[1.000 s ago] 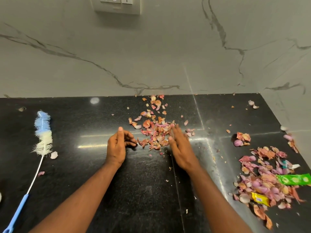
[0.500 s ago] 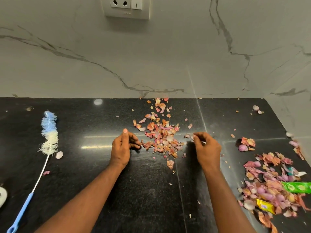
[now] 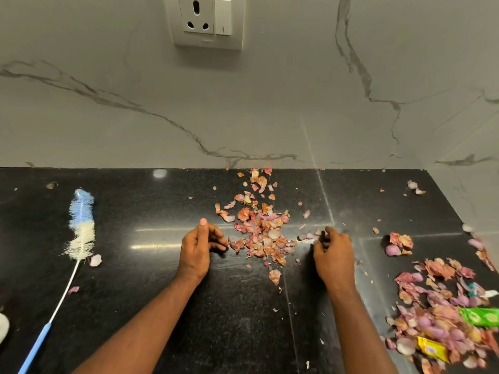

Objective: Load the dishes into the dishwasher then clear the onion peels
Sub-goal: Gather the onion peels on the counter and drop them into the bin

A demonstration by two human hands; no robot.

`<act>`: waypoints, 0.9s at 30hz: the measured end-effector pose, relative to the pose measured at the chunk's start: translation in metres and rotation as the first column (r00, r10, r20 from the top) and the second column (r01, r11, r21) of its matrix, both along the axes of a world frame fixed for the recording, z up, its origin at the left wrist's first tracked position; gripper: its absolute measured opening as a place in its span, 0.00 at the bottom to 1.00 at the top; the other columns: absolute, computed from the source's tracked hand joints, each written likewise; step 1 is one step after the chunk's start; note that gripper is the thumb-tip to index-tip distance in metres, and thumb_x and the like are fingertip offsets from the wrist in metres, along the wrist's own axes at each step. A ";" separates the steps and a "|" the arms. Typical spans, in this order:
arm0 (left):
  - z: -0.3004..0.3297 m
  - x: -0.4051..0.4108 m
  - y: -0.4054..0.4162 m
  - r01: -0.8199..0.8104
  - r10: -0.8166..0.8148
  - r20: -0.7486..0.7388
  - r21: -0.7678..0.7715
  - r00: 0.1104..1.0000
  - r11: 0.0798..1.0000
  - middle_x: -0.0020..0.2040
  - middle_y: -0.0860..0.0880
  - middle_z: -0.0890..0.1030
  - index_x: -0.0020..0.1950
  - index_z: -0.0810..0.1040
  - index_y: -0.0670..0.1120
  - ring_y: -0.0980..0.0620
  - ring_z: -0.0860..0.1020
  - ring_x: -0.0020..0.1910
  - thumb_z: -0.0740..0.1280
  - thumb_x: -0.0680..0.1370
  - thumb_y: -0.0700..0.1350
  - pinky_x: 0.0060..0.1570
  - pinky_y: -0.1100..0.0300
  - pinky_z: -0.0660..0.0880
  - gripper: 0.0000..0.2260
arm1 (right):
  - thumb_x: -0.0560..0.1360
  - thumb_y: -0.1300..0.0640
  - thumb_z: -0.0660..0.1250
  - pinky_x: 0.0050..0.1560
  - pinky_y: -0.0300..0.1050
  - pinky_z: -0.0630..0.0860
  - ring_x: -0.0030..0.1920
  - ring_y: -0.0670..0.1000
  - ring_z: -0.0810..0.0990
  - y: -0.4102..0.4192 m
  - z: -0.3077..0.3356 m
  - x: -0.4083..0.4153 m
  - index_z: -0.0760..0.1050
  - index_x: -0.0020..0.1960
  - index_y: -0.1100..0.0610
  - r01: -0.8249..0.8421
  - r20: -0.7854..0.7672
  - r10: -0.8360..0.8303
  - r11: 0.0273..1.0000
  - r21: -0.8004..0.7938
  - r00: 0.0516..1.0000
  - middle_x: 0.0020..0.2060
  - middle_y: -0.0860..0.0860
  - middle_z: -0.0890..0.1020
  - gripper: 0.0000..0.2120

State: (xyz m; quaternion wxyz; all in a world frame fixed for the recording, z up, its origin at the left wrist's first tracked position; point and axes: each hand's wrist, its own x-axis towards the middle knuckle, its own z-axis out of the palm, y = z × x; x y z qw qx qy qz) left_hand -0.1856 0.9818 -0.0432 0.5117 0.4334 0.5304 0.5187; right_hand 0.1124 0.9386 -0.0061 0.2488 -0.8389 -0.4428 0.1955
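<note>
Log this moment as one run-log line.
phase: gathering peels | left hand: curled, beside centre peel pile | right hand: picking at scraps | right peel pile: untouched
</note>
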 end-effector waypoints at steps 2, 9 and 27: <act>0.000 0.000 0.000 0.002 -0.002 -0.001 -0.001 1.000 1.000 0.39 0.42 0.84 0.47 0.80 0.37 0.45 0.84 0.38 0.54 0.87 0.57 0.37 0.57 0.83 0.26 | 0.80 0.56 0.72 0.67 0.53 0.76 0.61 0.56 0.80 0.006 0.001 0.005 0.75 0.72 0.56 -0.017 -0.006 0.017 0.997 -0.072 1.000 0.65 0.56 0.75 0.21; 0.000 0.000 0.000 -0.003 0.003 0.001 -0.009 1.000 1.000 0.39 0.41 0.84 0.48 0.80 0.36 0.44 0.84 0.38 0.54 0.86 0.57 0.36 0.56 0.83 0.27 | 0.76 0.65 0.73 0.53 0.54 0.82 0.46 0.51 0.83 0.014 0.001 0.022 0.82 0.57 0.55 0.061 -0.307 -0.082 0.995 -0.076 0.948 0.46 0.50 0.84 0.11; 0.003 0.001 -0.001 0.007 -0.007 -0.008 -0.017 1.000 1.000 0.37 0.41 0.84 0.47 0.80 0.38 0.42 0.84 0.37 0.54 0.87 0.57 0.35 0.55 0.83 0.26 | 0.78 0.70 0.67 0.61 0.48 0.79 0.57 0.51 0.81 0.001 -0.007 -0.002 0.81 0.66 0.54 -0.034 -0.241 0.037 0.999 0.018 0.970 0.58 0.52 0.82 0.20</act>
